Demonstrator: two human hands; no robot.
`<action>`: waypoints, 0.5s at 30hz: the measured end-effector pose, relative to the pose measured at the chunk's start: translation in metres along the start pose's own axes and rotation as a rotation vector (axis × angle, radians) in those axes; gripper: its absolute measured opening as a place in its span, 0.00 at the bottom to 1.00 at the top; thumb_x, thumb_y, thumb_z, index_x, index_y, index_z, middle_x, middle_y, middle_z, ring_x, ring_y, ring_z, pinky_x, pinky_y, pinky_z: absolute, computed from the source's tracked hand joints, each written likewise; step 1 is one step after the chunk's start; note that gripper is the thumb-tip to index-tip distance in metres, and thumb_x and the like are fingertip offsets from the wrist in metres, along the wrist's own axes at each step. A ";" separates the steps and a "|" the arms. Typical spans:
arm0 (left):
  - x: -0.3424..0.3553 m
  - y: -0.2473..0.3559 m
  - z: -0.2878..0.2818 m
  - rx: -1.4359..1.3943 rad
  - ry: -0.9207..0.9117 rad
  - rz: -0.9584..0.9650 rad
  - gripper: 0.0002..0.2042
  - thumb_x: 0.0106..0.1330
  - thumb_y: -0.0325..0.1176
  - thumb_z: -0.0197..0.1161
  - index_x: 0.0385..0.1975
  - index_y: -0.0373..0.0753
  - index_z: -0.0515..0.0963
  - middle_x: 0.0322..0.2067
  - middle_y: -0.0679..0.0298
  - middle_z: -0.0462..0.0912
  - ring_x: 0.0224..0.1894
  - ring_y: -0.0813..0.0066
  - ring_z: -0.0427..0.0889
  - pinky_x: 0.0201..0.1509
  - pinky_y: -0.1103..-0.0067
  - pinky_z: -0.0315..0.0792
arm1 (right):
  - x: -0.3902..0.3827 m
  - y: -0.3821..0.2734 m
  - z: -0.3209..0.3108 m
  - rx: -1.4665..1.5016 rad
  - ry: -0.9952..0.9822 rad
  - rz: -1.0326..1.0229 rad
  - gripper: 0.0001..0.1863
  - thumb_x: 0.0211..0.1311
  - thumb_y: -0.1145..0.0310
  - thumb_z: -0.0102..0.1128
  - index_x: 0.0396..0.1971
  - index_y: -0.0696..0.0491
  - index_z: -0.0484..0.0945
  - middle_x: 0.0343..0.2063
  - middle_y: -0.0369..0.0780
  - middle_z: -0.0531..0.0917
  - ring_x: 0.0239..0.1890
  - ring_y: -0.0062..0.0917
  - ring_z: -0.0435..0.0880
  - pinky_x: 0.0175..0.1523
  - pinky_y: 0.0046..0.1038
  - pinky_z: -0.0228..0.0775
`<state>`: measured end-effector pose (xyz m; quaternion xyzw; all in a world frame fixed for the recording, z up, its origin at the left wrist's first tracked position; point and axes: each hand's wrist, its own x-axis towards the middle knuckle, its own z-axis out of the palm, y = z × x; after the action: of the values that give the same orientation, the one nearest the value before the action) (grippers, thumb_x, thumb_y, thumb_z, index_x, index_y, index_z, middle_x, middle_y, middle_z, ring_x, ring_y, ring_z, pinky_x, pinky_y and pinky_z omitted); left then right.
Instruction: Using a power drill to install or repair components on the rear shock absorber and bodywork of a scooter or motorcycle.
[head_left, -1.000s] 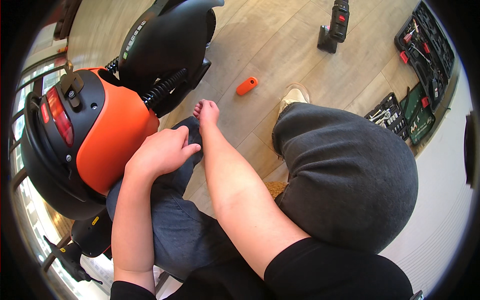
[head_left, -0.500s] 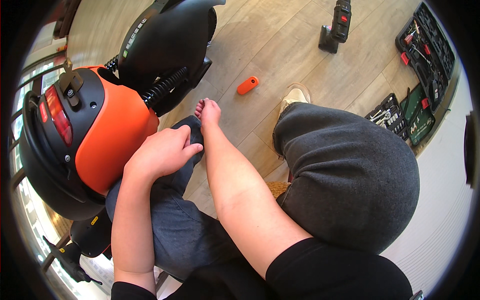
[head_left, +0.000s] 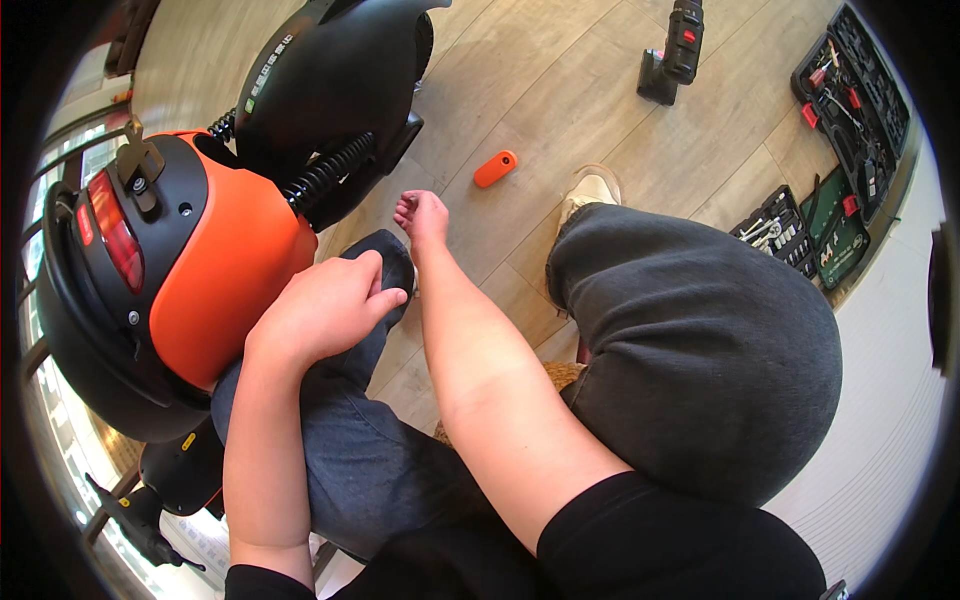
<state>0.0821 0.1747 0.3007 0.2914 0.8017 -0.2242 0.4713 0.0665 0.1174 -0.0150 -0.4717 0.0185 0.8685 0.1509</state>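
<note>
In the head view, I see the person sitting with both knees apart, the scooter [head_left: 232, 275] at their left. Its orange and black tail stands close by the left hand [head_left: 322, 303], which is bent at the wrist over the left leg [head_left: 375, 440], thumb out and fingers turned under. The right hand [head_left: 422, 217] reaches down past that knee, fingers curled loosely inward, near 1 of the scooter's black springs [head_left: 330, 172] but apart from it. From where I stand I can't tell whether either hand is closed on anything, since both palms are hidden. An orange gadget [head_left: 495, 169] lies on the floor [head_left: 545, 110], just beyond the right hand. Farther out is a drill [head_left: 682, 45]; at the far right, 2 tool cases [head_left: 868, 80] lie open, near the wall.
</note>
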 end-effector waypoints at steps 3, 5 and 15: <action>-0.009 0.000 -0.003 -0.003 0.028 0.023 0.17 0.67 0.45 0.62 0.31 0.35 0.73 0.26 0.53 0.81 0.32 0.52 0.80 0.39 0.64 0.73 | 0.010 -0.011 -0.014 -0.081 0.023 -0.106 0.12 0.62 0.68 0.46 0.26 0.57 0.78 0.24 0.37 0.80 0.24 0.24 0.79 0.28 0.27 0.75; -0.010 0.007 -0.005 -0.025 0.060 0.100 0.17 0.67 0.45 0.63 0.30 0.35 0.72 0.27 0.53 0.81 0.32 0.52 0.80 0.38 0.64 0.73 | 0.034 -0.026 -0.035 -0.069 0.056 -0.155 0.14 0.63 0.65 0.49 0.21 0.57 0.76 0.24 0.40 0.81 0.27 0.29 0.81 0.31 0.33 0.76; -0.020 -0.027 0.016 0.067 0.051 0.156 0.14 0.68 0.42 0.61 0.32 0.36 0.71 0.28 0.55 0.82 0.35 0.51 0.81 0.41 0.62 0.75 | 0.039 -0.100 -0.025 -1.240 1.064 -0.456 0.30 0.55 0.49 0.72 0.50 0.48 0.70 0.42 0.53 0.81 0.49 0.49 0.78 0.54 0.46 0.70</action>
<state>0.0816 0.1402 0.3133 0.3740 0.7803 -0.2062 0.4569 0.0950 0.2175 -0.0504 -0.8070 -0.4881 0.3323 0.0076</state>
